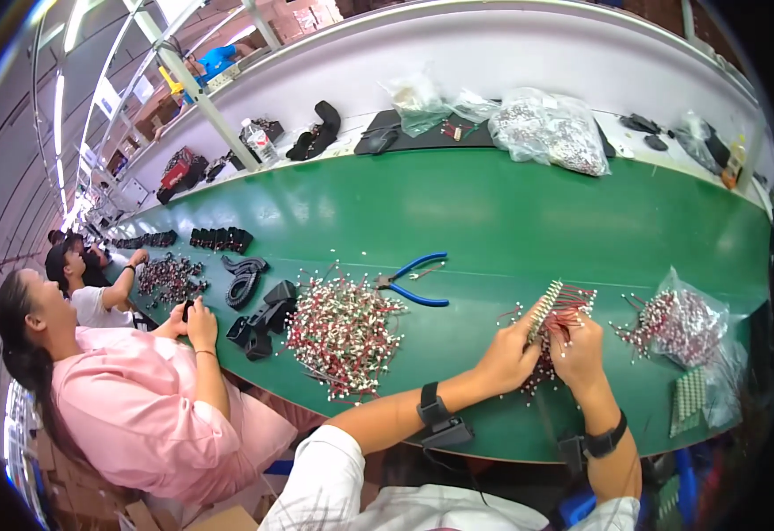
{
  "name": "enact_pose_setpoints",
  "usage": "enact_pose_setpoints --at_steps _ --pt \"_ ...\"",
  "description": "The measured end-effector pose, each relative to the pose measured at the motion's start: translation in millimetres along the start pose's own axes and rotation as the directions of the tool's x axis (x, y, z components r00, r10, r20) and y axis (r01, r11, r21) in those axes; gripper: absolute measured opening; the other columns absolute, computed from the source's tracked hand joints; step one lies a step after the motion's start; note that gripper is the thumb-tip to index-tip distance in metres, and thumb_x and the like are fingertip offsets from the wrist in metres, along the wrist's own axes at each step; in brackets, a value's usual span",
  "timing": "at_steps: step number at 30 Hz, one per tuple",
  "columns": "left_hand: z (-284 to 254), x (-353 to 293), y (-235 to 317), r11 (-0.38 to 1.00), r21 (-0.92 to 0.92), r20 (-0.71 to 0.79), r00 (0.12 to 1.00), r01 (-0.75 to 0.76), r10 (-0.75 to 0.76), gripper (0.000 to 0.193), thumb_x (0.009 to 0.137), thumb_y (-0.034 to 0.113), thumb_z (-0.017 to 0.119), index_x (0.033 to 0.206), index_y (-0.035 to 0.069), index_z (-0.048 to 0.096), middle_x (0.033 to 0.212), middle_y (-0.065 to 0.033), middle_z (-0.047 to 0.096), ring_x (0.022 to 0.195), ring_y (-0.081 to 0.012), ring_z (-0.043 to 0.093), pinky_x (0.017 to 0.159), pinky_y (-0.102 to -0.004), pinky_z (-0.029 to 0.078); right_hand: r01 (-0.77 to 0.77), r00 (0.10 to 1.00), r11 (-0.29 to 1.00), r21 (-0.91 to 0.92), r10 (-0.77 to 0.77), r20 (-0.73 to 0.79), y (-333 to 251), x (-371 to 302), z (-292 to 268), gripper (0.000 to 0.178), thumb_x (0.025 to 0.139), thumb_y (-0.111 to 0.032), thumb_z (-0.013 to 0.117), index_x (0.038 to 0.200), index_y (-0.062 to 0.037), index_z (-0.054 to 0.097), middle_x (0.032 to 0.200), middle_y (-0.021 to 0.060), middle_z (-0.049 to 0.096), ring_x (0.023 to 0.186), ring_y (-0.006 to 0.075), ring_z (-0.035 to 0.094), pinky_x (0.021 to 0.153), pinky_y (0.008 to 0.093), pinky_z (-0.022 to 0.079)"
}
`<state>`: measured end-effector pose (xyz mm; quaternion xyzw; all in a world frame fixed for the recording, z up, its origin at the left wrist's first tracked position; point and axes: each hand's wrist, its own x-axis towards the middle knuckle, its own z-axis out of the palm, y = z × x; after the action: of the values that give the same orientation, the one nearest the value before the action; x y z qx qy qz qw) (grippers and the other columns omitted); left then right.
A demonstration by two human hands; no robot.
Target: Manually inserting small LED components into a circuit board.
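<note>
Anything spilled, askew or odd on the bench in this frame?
Nothing stands out. Both hands, left and right, grip a bundle of red-wired parts. A loose heap of the same parts lies on the green table, with blue pliers beside it and an open bag at the right.

sleeves: white, short | left hand (513, 352): black wristband | right hand (579, 352): black wristband
</note>
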<state>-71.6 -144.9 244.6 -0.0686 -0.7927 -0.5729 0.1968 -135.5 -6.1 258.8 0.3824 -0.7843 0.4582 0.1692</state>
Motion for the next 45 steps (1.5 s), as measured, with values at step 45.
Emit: enact_pose_setpoints --at_steps 45 --pt "12.8 1.5 -19.7 0.941 -0.241 -0.010 0.968 0.239 -0.249 0.023 0.092 0.003 0.057 0.114 -0.002 0.061 0.100 -0.0049 0.066 0.091 -0.0074 0.058 0.079 -0.0241 0.048 -0.148 0.987 0.952 0.268 0.160 -0.025 8.5 -2.6 6.4 0.013 0.078 -0.004 0.063 0.085 0.0066 0.066 0.079 0.0200 0.066 0.070 0.0343 0.067 0.063 0.0380 0.053"
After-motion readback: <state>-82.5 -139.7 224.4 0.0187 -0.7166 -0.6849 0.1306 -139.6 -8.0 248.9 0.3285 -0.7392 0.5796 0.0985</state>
